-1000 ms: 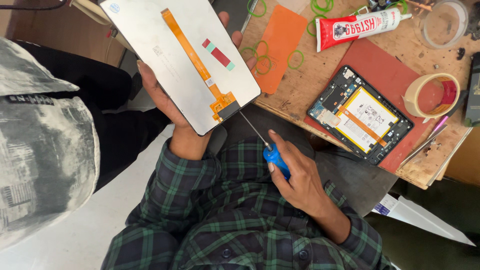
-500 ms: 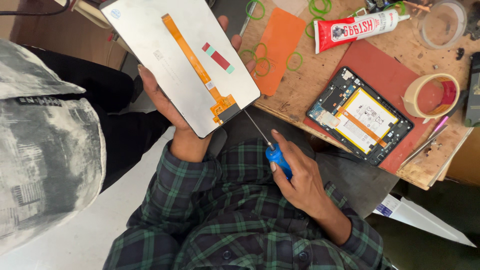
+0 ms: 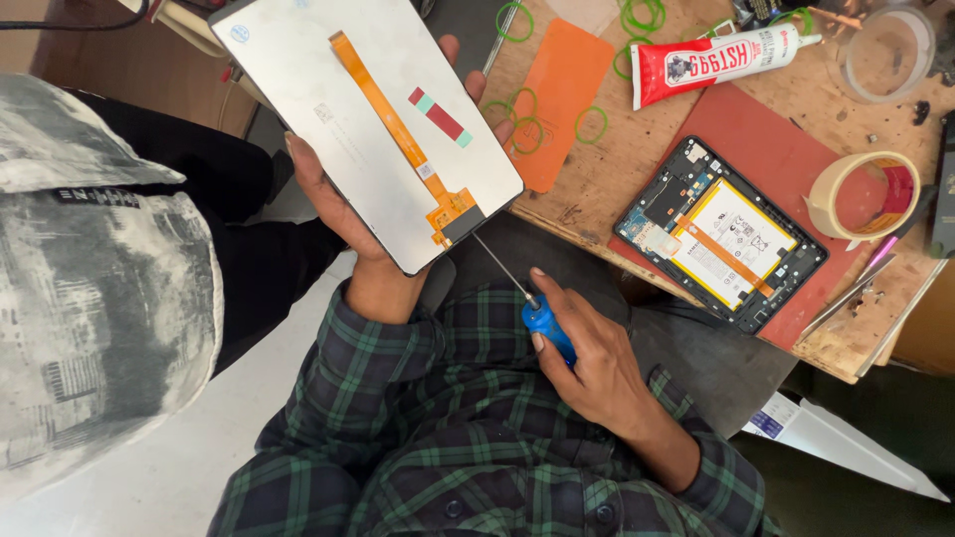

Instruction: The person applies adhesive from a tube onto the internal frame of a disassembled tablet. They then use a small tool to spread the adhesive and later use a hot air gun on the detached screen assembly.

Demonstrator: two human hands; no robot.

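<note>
My left hand (image 3: 343, 204) holds up a phone display panel (image 3: 338, 109) with its white back facing me; an orange flex cable (image 3: 393, 129) runs down it to a connector near the lower corner. My right hand (image 3: 597, 368) grips a blue-handled screwdriver (image 3: 547, 326) whose thin shaft points up at that connector corner; the tip is at the panel's edge. On the wooden table (image 3: 597, 189) lies an opened phone body (image 3: 721, 234) with a white and yellow battery, resting on a red mat (image 3: 796, 159).
A red and white glue tube (image 3: 711, 62), an orange sheet (image 3: 559, 94), several green rubber bands (image 3: 517, 119), a tape roll (image 3: 863, 197) and a clear round lid (image 3: 885, 52) lie on the table. A person in a grey printed top (image 3: 90, 318) sits at my left.
The panel and both hands have stayed almost still; the screwdriver tip remains at the connector corner.
</note>
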